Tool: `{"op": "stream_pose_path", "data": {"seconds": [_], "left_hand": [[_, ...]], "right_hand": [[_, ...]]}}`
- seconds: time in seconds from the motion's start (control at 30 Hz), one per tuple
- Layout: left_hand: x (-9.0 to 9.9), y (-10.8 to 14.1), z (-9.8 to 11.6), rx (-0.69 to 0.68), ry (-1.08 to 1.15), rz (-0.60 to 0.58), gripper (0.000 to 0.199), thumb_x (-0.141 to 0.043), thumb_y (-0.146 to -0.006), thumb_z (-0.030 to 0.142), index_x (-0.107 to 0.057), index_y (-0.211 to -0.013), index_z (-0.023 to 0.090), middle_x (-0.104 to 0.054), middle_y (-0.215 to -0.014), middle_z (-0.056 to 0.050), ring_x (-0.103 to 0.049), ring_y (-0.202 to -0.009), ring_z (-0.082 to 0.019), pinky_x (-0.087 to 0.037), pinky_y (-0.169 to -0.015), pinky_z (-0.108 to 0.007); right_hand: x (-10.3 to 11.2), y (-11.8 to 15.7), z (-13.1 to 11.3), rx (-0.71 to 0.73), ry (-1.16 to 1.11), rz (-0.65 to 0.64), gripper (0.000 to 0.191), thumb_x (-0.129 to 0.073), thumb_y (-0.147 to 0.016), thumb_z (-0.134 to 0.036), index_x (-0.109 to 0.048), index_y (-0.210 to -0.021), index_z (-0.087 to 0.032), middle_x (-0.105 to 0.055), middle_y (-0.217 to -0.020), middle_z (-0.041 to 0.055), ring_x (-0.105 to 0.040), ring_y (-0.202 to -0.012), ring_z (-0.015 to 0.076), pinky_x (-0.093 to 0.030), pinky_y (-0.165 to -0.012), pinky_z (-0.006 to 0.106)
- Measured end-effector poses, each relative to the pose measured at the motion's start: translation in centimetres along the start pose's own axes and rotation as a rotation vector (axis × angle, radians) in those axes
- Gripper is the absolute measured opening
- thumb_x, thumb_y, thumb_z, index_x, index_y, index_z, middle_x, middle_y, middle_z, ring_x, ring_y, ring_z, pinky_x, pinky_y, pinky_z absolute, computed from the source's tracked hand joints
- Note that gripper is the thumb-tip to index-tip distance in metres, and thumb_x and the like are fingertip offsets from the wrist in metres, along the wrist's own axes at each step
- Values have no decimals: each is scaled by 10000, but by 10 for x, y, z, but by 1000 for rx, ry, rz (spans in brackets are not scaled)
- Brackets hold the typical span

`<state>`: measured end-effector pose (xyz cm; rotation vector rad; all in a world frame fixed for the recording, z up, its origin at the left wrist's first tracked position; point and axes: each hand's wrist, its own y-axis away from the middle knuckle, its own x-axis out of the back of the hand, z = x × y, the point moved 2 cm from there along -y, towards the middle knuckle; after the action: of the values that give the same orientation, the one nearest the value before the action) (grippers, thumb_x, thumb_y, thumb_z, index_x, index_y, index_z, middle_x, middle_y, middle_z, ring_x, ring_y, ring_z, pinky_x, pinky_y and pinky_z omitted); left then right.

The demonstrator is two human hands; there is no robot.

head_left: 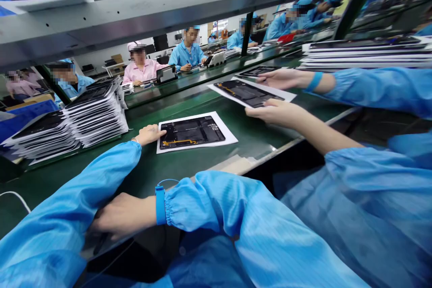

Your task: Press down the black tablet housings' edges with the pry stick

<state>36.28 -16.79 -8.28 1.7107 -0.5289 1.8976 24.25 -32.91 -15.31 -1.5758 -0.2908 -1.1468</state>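
A black tablet-like panel (192,130) with an orange flex strip lies on a white sheet (227,137) on the green bench. At its left end is my left hand (150,135), fingertips on the edge of the panel and sheet. Closer to me, my right hand (118,216) is low at the bench's front edge, under my left sleeve, with a blue band at the wrist. Its fingers are partly hidden and blurred; a dark slim object (100,244) shows beside them.
Tall stacks of panels with white sheets (97,119) stand at left, another stack (364,56) at right. A co-worker's hands (275,112) hold a similar panel (251,92) on the right. A metal shelf beam (168,6) crosses above the green bench (182,164).
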Motion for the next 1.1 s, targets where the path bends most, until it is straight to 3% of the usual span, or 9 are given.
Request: {"op": "stream_pose_path", "data": {"seconds": [0.17,0.27,0.37,0.5,0.6,0.67,0.8,0.97,1.1], "left_hand": [[-9,-3,0,50,210,22,368,-624,-982,390,-600,-1269,161,-616,-1282,-105,-634,-1120,-238,-562,-953,-457],[-11,-4,-2,79,378,42,368,-626,-981,388,-599,-1269,160,-617,-1279,-104,-636,-1113,-237,-565,-948,-453],[-16,-5,-2,105,569,37,369,-627,-981,391,-601,-1261,152,-628,-1251,-99,-648,-1080,-231,-577,-921,-439],[-25,-6,2,147,795,2,374,-625,-984,382,-589,-1278,154,-626,-1250,-103,-652,-1066,-223,-585,-902,-428],[-30,-6,0,158,899,-38,367,-628,-982,376,-594,-1270,151,-629,-1242,-102,-655,-1058,-220,-588,-896,-423],[-32,-3,-8,163,926,-58,357,-628,-983,374,-599,-1258,148,-636,-1224,-99,-659,-1039,-213,-592,-881,-412],[-26,10,-50,169,875,-67,330,-625,-986,371,-611,-1223,143,-650,-1172,-87,-666,-987,-195,-598,-844,-385],[4,47,-135,110,743,-74,343,-627,-972,445,-669,-1044,113,-686,-960,-28,-671,-843,-179,-580,-770,-331],[28,81,-189,-7,641,-76,584,-807,-661,711,-743,-878,174,-753,-814,29,-661,-801,-179,-540,-780,-271]], "right_hand": [[5,-1,0,37,43,-18,324,-749,-736,-335,-726,-1056,-287,-778,-937,-89,-714,-795,80,-396,-458,167],[5,-2,-4,-16,106,-7,210,-678,-815,-386,-749,-996,-306,-765,-830,-116,-691,-756,31,-379,-473,179],[5,-2,-7,-38,138,112,383,-386,-981,-369,-756,-896,-317,-733,-710,-146,-642,-662,-31,-329,-468,180],[1,-2,-3,23,115,304,305,-526,-939,-372,-728,-718,-314,-693,-604,-191,-617,-560,-33,-276,-417,113],[-9,-6,8,57,24,178,366,-461,-956,-401,-735,-756,-264,-708,-645,-189,-599,-542,-41,-209,-413,98],[-15,-7,13,119,-37,84,203,-586,-889,-388,-754,-874,-275,-731,-709,-186,-612,-566,-30,-218,-394,66],[-9,-8,11,29,-27,72,251,-507,-927,-317,-748,-979,-274,-742,-773,-178,-633,-629,-41,-199,-394,49],[45,-11,-16,18,-290,130,307,-469,-977,-247,-731,-822,-212,-706,-720,-217,-636,-686,-102,-338,-579,-39],[90,-7,-36,-87,-538,175,434,-298,-1054,-290,-708,-1020,-150,-759,-969,-112,-679,-924,-64,-435,-842,-3]]}}
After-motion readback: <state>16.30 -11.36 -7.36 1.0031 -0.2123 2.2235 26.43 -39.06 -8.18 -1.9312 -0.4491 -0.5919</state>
